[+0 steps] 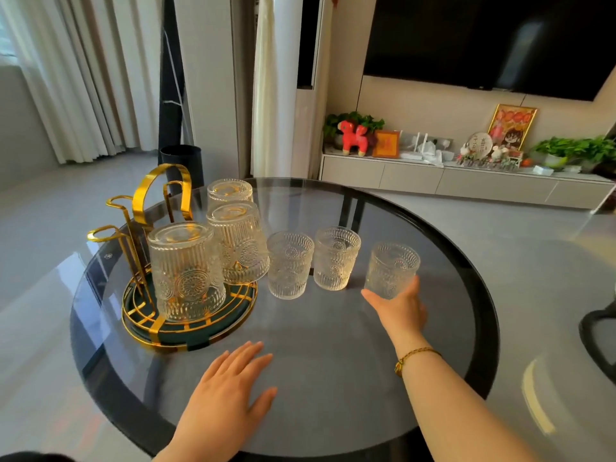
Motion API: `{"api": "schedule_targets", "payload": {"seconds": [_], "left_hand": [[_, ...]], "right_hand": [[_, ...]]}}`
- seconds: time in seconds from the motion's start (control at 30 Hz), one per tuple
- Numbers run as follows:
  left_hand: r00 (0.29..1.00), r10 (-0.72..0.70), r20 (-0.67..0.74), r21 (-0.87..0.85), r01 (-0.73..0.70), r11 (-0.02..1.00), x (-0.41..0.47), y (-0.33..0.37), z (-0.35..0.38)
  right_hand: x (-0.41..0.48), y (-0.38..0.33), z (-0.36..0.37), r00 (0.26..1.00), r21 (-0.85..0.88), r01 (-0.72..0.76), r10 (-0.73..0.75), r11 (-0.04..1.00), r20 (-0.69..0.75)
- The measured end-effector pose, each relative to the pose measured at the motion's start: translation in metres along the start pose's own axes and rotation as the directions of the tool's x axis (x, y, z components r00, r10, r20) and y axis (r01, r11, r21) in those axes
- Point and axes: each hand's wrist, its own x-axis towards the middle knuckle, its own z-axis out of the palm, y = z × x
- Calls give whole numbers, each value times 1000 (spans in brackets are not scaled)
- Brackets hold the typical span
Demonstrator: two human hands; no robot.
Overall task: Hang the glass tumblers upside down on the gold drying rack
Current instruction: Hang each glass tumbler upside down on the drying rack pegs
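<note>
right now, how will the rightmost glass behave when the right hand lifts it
The rightmost glass looks rigid and thick-walled, so probably heavy for its size and breakable if dropped. Its embossed ribs should help the right hand grip it. Standing upright on a flat base, it seems unlikely to roll.

Home living room. Upper right of the frame: large dark wall-mounted television (493, 38) above a long low cabinet (466, 183). On the cabinet: red toy horse (353, 136), framed pictures (511, 126), potted green plants (573, 150), white router (421, 145). Upper left: pale floor-length curtains (76, 71) at a window. Centre foreground: round dark glass surface (333, 345) with a gold drying rack (160, 255) and patterned glass tumblers (290, 265). Grey glossy tiled floor (40, 221).
</note>
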Motion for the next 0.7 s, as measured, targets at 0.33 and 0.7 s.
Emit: {"api": "schedule_targets", "payload": {"seconds": [0.33,0.7], "left_hand": [[856,-241,-457,-394,48,918,-22,-14,-29],[642,-584,-497,-607,224,763,-8,-68,-70]], "right_hand": [[4,14,1,998,189,-8,-3,982,59],[-14,13,-18,974,376,64,-140,925,181]]}}
